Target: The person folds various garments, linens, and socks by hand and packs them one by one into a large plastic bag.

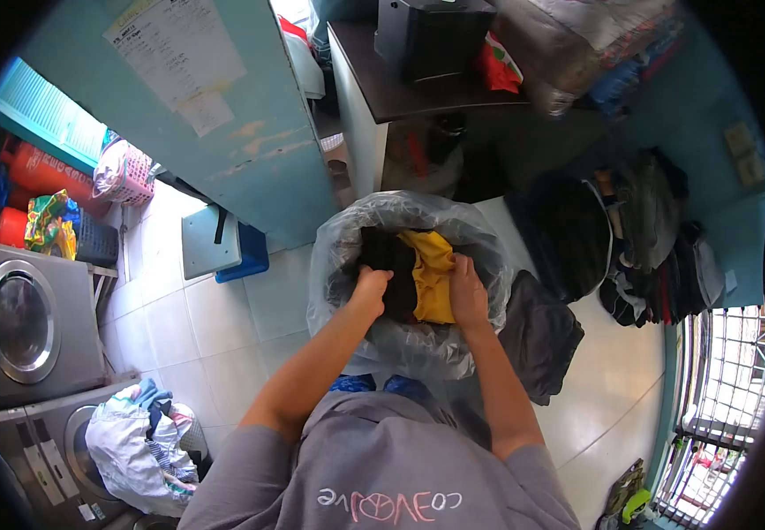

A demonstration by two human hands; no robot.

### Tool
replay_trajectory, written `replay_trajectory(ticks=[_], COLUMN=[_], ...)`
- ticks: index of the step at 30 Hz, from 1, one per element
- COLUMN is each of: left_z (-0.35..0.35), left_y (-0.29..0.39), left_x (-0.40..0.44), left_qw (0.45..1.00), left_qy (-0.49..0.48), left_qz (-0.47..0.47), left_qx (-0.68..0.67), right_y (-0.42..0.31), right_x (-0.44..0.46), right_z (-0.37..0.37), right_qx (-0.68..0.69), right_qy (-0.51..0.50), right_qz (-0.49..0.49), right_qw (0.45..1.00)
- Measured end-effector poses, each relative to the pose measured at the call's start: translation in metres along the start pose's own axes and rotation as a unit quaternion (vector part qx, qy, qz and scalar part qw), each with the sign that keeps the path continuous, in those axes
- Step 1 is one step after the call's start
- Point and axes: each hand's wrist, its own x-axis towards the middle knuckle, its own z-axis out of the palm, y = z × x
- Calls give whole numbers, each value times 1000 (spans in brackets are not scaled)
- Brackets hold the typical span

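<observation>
A large container lined with clear plastic (334,256) stands in front of me, with clothes inside. My left hand (372,291) is closed on a black garment (388,252) on the left side of the opening. On the right, my right hand (468,291) grips the edge of a yellow garment (433,278) that lies against the black one. The fingertips of both hands are partly hidden in the cloth. What lies deeper in the container is covered by these garments.
Dark grey clothing (541,340) lies on the floor at the right, below a dark bag (568,234). Washing machines (33,322) and a laundry pile (139,450) are at the left. A blue bin (241,252) stands by the wall; a dark-topped table (373,84) is ahead.
</observation>
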Motion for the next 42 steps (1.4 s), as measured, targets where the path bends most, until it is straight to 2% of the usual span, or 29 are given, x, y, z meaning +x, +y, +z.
replay_trajectory(ticks=[2, 3, 4, 5, 6, 7, 8, 9, 10, 11, 12, 14, 15, 17, 19, 21, 23, 24, 26, 27, 29, 32, 36, 38, 39, 41, 42], left_z=[6, -15, -13, -7, 0, 1, -1, -8, -18, -26, -32, -41, -39, -29, -24, -23, -27, -28, -29, -28, -28, -26, -23, -23, -23, -24, -22], left_y=[4, 15, 9, 2, -7, -15, -13, 0, 21, 32, 31, 26, 24, 15, 10, 11, 12, 14, 14, 13, 10, 5, 7, 7, 6, 1, 3], left_x=[-15, -15, -18, -20, -27, -41, -56, -79, -108, -124, -124, -118, -113, -104, -124, -148, -150, -148, -142, -141, -144, -144, -141, -141, -140, -139, -142], left_qw=[997, 995, 988, 979, 981, 893, 734, 732, 649, 540, 539, 382, 379, 333, 324, 291, 322, 316, 346, 343, 322, 311, 306, 322, 323, 365, 364], left_qy=[59, 79, 86, 87, 79, 106, 130, 127, -21, -169, -171, -232, -231, -228, -256, -300, -297, -300, -272, -271, -285, -296, -290, -286, -290, -274, -280], left_qz=[32, 44, 83, 123, 121, 326, 510, 511, 534, 532, 531, 532, 533, 510, 520, 525, 493, 497, 492, 494, 463, 465, 457, 479, 480, 448, 447], left_qx=[32, 47, 94, 139, 132, 290, 429, 431, 542, 630, 631, 720, 721, 760, 748, 741, 751, 751, 751, 751, 775, 774, 783, 765, 762, 769, 767], right_y=[4, -13, -16, -14, -7, -1, 0, -1, -4, -7, -8, -11, -13, -8, 7, 17, 20, 17, 10, 5, -1, 21, 39, 20, 9, -7, -1], right_x=[-1, 2, -3, -4, -2, 1, 4, 5, 5, 5, 7, 17, 23, 31, 36, 39, 45, 45, 39, 38, 29, 42, 63, 48, 34, 7, 0], right_z=[9, 28, 22, 15, 9, 7, 7, 9, 11, 13, 15, 22, 25, 27, 36, 38, 37, 29, 13, 7, 3, 36, 59, 20, 1, -22, -17], right_qx=[-64, -38, -123, -209, -220, -207, -187, -185, -210, -236, -234, -224, -223, -285, -261, -237, -202, -204, -217, -218, -271, -245, -151, -176, -178, -220, -220], right_qy=[78, 76, 149, 221, 221, 138, 55, 58, 22, -15, -15, -37, -33, -116, -128, -134, -101, -95, -129, -125, 11, 60, 147, 58, 57, -85, -85], right_qz=[-82, -89, -178, -266, -265, -325, -382, -380, -384, -387, -385, -396, -397, -411, -439, -465, -493, -490, -414, -414, -299, -258, -287, -299, -295, -230, -224], right_qw=[991, 992, 965, 915, 912, 912, 904, 905, 899, 891, 893, 890, 890, 858, 850, 842, 840, 842, 875, 875, 915, 933, 934, 936, 937, 944, 945])
